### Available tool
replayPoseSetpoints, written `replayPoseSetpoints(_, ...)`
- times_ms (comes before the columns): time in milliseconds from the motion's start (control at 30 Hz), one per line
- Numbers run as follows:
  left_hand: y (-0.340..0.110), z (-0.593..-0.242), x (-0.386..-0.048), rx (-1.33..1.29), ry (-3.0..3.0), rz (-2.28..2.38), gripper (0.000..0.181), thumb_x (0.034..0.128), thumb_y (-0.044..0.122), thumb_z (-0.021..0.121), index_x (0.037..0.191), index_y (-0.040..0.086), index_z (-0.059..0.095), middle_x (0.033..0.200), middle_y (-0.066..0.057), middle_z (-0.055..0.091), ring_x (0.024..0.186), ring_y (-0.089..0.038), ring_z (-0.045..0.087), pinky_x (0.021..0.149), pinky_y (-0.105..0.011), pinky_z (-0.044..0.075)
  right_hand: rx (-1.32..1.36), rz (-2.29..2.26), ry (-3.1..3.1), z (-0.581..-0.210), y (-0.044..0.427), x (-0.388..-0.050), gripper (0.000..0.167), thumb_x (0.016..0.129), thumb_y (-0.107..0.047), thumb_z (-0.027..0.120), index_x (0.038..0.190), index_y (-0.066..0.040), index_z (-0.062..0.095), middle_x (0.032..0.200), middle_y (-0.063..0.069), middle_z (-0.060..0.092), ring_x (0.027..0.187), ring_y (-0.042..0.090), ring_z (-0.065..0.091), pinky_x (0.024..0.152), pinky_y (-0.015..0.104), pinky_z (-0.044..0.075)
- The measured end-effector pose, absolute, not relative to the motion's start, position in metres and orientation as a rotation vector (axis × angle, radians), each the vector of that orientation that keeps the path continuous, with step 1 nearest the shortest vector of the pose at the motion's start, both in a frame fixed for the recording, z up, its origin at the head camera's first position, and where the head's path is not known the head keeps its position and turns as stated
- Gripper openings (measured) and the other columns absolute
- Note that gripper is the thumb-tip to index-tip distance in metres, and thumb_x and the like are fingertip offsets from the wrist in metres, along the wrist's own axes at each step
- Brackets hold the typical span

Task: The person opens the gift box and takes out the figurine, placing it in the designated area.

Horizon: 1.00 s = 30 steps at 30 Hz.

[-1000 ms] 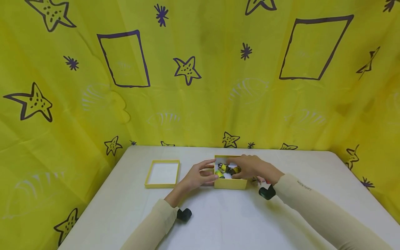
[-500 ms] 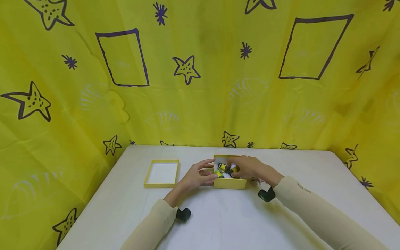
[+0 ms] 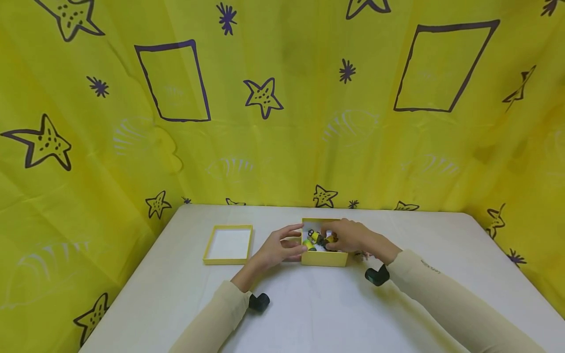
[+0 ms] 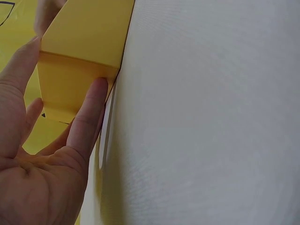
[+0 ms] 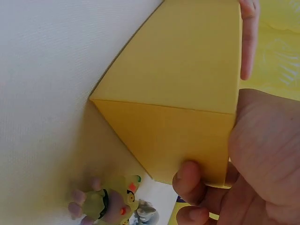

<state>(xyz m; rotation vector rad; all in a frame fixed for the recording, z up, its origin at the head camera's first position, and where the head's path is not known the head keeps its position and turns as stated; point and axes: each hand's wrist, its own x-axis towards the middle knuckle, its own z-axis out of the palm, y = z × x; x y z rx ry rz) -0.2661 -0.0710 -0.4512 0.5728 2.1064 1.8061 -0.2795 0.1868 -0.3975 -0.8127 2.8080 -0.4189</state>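
box, yellow and open-topped, between left and right fingers. against its left wall: left hand, fingers loosely spread. reaching inside: right hand, thumb and forefinger bent beside toy figures; cannot tell whether pinching one. near those fingers, outside the box: another toy. probably best: left fingertips steady, right ones gentle, clear of the rim.
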Motion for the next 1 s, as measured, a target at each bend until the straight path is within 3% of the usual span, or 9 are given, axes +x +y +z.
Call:
replayPoseSetpoints(200,-0.071,-0.451,-0.267,0.581,2.116,1.802,0.068,0.0933,0.016,0.079,0.154,0.019,0.048,0.15,-0.019,0.049,0.122,-0.03,0.062,0.088,-0.037,0.061,-0.867,-0.459,2.822,-0.391,0.189,-0.278,0.022,0.094,-0.023,0.078,0.113,-0.019,0.07,0.102,0.003,0.07,0.091,0.021,0.064,0.075,0.042,0.058)
replayPoseSetpoints(567,-0.071,-0.452,-0.267,0.552,2.112,1.811,0.07,0.0916,0.015,0.08,0.154,0.019,0.049,0.149,-0.018,0.05,0.121,-0.03,0.062,0.087,-0.037,0.062,-1.019,-0.666,2.817,-0.382,0.201,-0.279,0.025,0.096,-0.018,0.075,0.119,-0.01,0.07,0.113,0.005,0.071,0.105,0.027,0.067,0.089,0.049,0.057)
replayPoseSetpoints(667,-0.071,-0.452,-0.267,0.543,2.107,1.814,0.07,0.0916,0.015,0.08,0.154,0.019,0.049,0.149,-0.018,0.05,0.121,-0.03,0.062,0.087,-0.037,0.062,-1.04,-0.727,2.818,-0.381,0.202,-0.278,0.024,0.095,-0.015,0.076,0.117,-0.008,0.071,0.112,0.005,0.072,0.103,0.027,0.067,0.087,0.05,0.058)
replayPoseSetpoints(1000,-0.07,-0.453,-0.268,0.542,2.078,1.833,0.069,0.0921,0.014,0.08,0.154,0.018,0.049,0.15,-0.02,0.049,0.121,-0.03,0.062,0.085,-0.038,0.062,-0.999,-0.879,2.834,-0.375,0.204,-0.278,0.024,0.093,-0.016,0.079,0.114,-0.012,0.068,0.109,0.011,0.072,0.074,0.02,0.06,0.064,0.029,0.051)
